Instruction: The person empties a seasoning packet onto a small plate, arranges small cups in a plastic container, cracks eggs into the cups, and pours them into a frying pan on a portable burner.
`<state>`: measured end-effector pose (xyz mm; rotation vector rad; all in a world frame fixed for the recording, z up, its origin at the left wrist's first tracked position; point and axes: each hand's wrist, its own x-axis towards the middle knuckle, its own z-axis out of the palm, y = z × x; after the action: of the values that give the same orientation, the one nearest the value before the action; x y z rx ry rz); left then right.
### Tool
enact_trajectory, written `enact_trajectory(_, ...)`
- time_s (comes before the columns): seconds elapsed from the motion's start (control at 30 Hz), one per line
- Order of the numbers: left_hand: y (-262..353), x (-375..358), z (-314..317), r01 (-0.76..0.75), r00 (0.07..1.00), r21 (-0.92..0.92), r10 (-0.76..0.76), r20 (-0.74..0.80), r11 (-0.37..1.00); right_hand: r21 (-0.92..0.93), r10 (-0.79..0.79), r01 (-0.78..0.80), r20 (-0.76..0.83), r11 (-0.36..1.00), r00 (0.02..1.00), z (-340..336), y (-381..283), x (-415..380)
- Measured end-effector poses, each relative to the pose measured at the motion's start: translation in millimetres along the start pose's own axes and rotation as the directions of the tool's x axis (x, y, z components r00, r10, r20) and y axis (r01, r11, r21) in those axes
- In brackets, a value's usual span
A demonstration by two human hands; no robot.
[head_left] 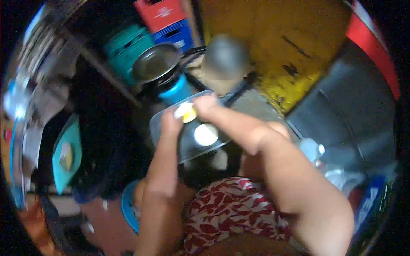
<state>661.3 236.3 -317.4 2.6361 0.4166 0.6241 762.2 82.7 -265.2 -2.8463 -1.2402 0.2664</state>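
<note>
Both my hands meet over a clear plastic tub (188, 149) in front of my lap. My left hand (171, 121) and my right hand (206, 105) are closed around a small white and yellow item (186, 112), which looks like an egg, though blur hides its detail. Below them, a round white piece (206, 135) lies in the tub. The fingertips are smeared and partly hidden behind the item.
Beyond the tub are a metal pan (157, 62) over a blue container (176, 90), and stacked green (130, 45), red (161, 15) and blue (174, 36) crates. A teal bowl (68, 155) is at the left. Clear plastic items (311, 149) lie at the right.
</note>
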Motion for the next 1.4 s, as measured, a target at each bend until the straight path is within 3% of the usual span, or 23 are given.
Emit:
enact_trajectory(0.07,25.6,7.9,-21.3,0.291,0.954,-0.115,-0.297,-0.043,0.95,0.537,0.254,-0.203,-0.023,0.819,0.967,26.0,8.2,24.0)
enact_trajectory(0.1,23.9,15.7,-25.5,0.233,0.959,-0.278,-0.268,-0.096,0.932,0.717,0.299,-0.215,0.01,0.663,0.954,46.2,12.2,48.8)
enact_trajectory(0.13,32.8,23.9,-39.1,0.329,0.93,-0.518,-0.367,0.031,0.789,0.778,0.285,-0.265,0.115,0.57,0.952,32.9,9.6,52.8)
enact_trajectory(0.17,16.1,35.7,-36.6,0.164,0.96,-0.501,-0.255,-0.118,0.85,0.944,0.212,-0.246,0.2,0.219,0.957,22.1,6.3,40.1)
enact_trajectory(0.23,49.7,43.0,-69.8,0.177,0.979,-0.631,-0.203,0.033,0.756,0.757,0.059,-0.256,0.362,-0.602,0.93,4.4,-0.8,16.2)
enact_trajectory(0.27,69.3,42.9,-83.8,0.201,0.979,-0.637,-0.137,0.149,0.744,0.666,-0.053,-0.215,0.255,-0.714,0.966,3.5,-2.1,15.4)
enact_trajectory(0.33,83.1,38.1,-89.7,-0.21,0.977,-0.354,0.211,-0.036,0.912,0.354,-0.068,-0.121,0.159,-0.927,0.985,-14.7,-12.5,-5.3)
enact_trajectory(0.4,91.7,39.0,-87.5,-0.311,0.95,-0.324,0.289,-0.115,0.893,0.372,-0.009,-0.09,0.215,-0.924,0.977,-24.5,-10.3,-23.7)
enact_trajectory(0.47,118.2,32.0,-101.6,0.078,0.991,-0.614,0.004,0.132,0.786,0.417,-0.008,-0.08,0.172,-0.905,0.985,-35.1,2.4,-48.5)
enact_trajectory(0.6,111.4,33.6,-106.4,0.217,0.976,-0.893,-0.088,0.198,0.394,0.428,0.071,0.054,0.023,-0.902,0.997,-82.0,47.5,-115.2)
enact_trajectory(0.63,115.5,32.7,-111.4,0.293,0.952,-0.905,-0.177,0.248,0.309,0.574,0.252,0.263,-0.102,-0.775,0.962,-106.5,55.3,-165.8)
enact_trajectory(0.67,118.5,28.2,-112.6,0.338,0.932,-0.889,-0.242,0.27,0.309,0.475,0.18,0.311,-0.302,-0.823,0.936,-104.6,81.2,-188.0)
enact_trajectory(0.77,79.0,29.1,-110.7,0.413,0.891,-0.893,-0.285,0.354,0.179,0.732,0.499,0.535,-0.305,-0.422,0.811,-143.1,120.6,-329.6)
enact_trajectory(0.8,76.1,24.7,-119.1,0.454,0.876,-0.853,-0.302,0.375,0.257,0.829,0.597,0.495,-0.265,-0.26,0.757,-149.4,131.0,-373.0)
enact_trajectory(0.87,62.6,28.0,-112.0,0.459,0.836,-0.877,-0.403,0.372,0.144,0.961,0.738,0.267,-0.227,0.067,0.635,-133.9,176.9,-447.8)
enact_trajectory(0.9,56.5,28.4,-113.6,0.45,0.835,-0.878,-0.426,0.349,0.163,0.987,0.739,0.054,-0.15,0.152,0.657,-124.2,203.6,-483.0)
enact_trajectory(0.97,50.4,28.9,-112.8,0.44,0.822,-0.886,-0.462,0.333,0.144,0.928,0.86,-0.275,-0.086,0.253,0.503,-76.4,261.2,-556.5)
enact_trajectory(1.0,45.5,29.7,-110.8,0.431,0.815,-0.896,-0.472,0.337,0.106,0.6,0.935,-0.733,-0.078,0.321,0.345,-45.9,295.2,-597.3)
enact_trajectory(1.03,43.4,31.0,-109.8,0.43,0.817,-0.896,-0.471,0.333,0.112,0.311,0.931,-0.884,-0.017,0.35,0.364,-8.4,342.9,-644.9)
enact_trajectory(1.07,43.7,30.3,-110.0,0.428,0.821,-0.896,-0.465,0.331,0.118,-0.013,0.924,-0.924,0.045,0.382,0.381,27.7,388.5,-690.4)
enact_trajectory(1.1,48.6,29.2,-112.8,0.436,0.828,-0.889,-0.449,0.336,0.139,-0.168,0.954,-0.942,0.137,0.289,0.268,38.2,378.4,-703.4)
enact_trajectory(1.2,66.7,21.3,-125.6,0.448,0.853,-0.882,-0.365,0.372,0.147,-0.23,0.969,-0.969,0.245,0.089,0.031,56.8,333.9,-716.4)
enact_trajectory(1.4,75.9,20.3,-110.0,0.43,0.893,-0.891,-0.219,0.394,0.148,-0.205,0.989,-0.979,0.149,0.017,-0.014,54.3,316.3,-712.2)
